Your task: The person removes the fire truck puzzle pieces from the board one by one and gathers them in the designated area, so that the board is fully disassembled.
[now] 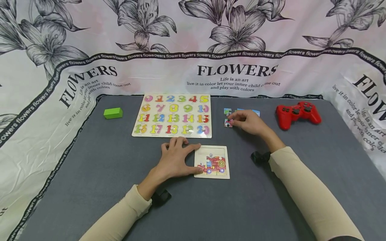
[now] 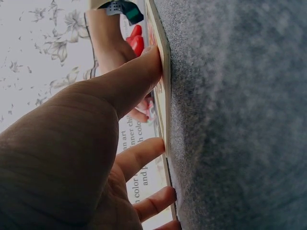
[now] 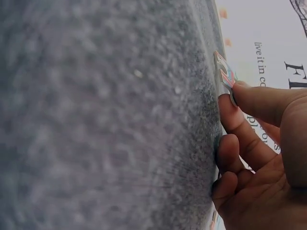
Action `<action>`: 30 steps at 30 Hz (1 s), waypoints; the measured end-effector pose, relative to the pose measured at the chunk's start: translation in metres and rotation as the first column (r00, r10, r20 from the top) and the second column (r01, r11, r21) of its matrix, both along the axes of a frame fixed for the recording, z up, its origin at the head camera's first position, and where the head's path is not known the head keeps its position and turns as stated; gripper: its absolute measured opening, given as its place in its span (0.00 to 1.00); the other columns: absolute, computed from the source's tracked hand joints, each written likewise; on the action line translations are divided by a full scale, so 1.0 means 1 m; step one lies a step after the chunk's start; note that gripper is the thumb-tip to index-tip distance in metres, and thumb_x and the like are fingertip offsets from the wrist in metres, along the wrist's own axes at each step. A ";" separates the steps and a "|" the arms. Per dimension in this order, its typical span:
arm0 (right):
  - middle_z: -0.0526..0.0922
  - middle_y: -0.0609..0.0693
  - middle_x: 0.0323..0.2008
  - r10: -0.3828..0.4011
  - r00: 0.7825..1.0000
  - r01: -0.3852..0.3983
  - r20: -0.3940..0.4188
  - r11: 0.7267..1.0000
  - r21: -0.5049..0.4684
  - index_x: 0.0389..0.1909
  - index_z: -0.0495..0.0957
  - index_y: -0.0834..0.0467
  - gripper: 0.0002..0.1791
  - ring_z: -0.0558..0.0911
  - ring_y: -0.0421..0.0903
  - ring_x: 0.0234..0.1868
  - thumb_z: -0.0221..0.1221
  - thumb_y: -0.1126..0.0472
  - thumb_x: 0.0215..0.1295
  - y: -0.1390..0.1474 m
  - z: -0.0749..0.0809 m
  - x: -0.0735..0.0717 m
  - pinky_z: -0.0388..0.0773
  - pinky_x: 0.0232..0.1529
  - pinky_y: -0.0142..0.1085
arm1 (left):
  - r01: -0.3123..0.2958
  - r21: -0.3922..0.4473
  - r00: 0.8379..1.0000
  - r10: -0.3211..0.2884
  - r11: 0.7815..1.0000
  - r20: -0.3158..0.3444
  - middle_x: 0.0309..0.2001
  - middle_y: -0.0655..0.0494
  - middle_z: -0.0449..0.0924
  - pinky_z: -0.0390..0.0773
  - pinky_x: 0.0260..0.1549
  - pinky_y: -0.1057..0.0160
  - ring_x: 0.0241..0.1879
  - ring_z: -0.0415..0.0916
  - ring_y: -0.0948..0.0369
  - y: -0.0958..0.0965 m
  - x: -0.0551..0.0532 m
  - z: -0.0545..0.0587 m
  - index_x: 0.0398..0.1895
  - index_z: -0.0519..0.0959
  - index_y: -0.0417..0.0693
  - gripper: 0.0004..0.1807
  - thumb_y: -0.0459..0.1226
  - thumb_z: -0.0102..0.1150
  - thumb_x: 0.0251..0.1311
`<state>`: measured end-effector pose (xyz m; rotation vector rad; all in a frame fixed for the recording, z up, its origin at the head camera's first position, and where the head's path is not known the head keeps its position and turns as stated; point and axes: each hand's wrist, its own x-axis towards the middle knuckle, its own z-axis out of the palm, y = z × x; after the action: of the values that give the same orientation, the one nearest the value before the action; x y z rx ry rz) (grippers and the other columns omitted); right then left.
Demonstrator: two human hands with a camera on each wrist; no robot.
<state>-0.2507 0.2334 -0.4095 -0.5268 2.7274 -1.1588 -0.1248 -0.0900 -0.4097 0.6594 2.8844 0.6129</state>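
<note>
Behind everything you have the white floral cloth (image 1: 169,80), cut off by the edges of the head view, and before it the grey table (image 1: 211,207). Take the puzzle board as the centre of your dial for the rest. The number board (image 1: 181,113) lies between 10 and 11 o'clock; your left fingertips meet its near edge in the head view, though you cannot tell whether they touch.

The puzzle board (image 1: 211,147) itself lies flat on the table: a pale square frame holding a red vehicle with a yellow-ringed wheel, smaller purplish wheels and a blue patch, bare wood showing at its 10 o'clock side. Your left thumb hides a little of the vehicle's front, and your left wrist view catches the board nearly edge-on.

Your left hand (image 1: 176,160), at 9 o'clock, has its fingers spread, thumb resting on the board and index finger touching its far left corner. Your right hand (image 1: 250,123), past 1 o'clock, pinches a puzzle piece between thumb and finger.

The red controller (image 1: 298,115) sits at 2 o'clock, the green block (image 1: 113,113) at 10. Your right hand partly covers the loose pieces (image 1: 256,112), so their number is unclear. Smallest is the pinched puzzle piece (image 1: 228,123), at 1 o'clock, its print hard to read.
</note>
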 end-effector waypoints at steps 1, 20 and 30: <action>0.84 0.57 0.34 0.000 1.000 0.000 -0.001 1.000 0.004 0.53 0.85 0.60 0.13 0.73 0.41 0.29 0.61 0.64 0.71 0.000 -0.001 -0.001 0.69 0.33 0.33 | 0.000 -0.005 1.000 0.001 1.000 0.004 0.61 0.49 0.64 0.54 0.55 0.38 0.61 0.58 0.50 0.000 0.000 0.000 0.73 0.70 0.69 0.47 0.66 0.72 0.47; 0.82 0.60 0.45 -0.063 0.996 0.068 -0.065 0.996 0.063 0.53 0.84 0.60 0.24 0.77 0.50 0.39 0.74 0.55 0.58 0.001 -0.003 0.009 0.70 0.42 0.38 | 0.003 -0.007 1.000 -0.003 1.000 0.002 0.61 0.49 0.65 0.54 0.55 0.39 0.60 0.58 0.50 0.001 0.000 0.000 0.73 0.70 0.69 0.47 0.67 0.71 0.47; 0.83 0.60 0.44 -0.113 0.986 0.123 -0.126 0.990 0.071 0.50 0.87 0.58 0.18 0.79 0.55 0.47 0.72 0.55 0.60 -0.002 -0.008 0.011 0.57 0.49 0.50 | -0.005 -0.003 1.000 0.005 1.000 0.013 0.61 0.50 0.64 0.53 0.56 0.39 0.61 0.57 0.50 0.001 0.000 0.000 0.74 0.70 0.70 0.47 0.66 0.72 0.48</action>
<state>-0.2400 0.2315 -0.4176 -0.4444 2.9308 -1.0720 -0.1249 -0.0892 -0.4095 0.6454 2.8752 0.6104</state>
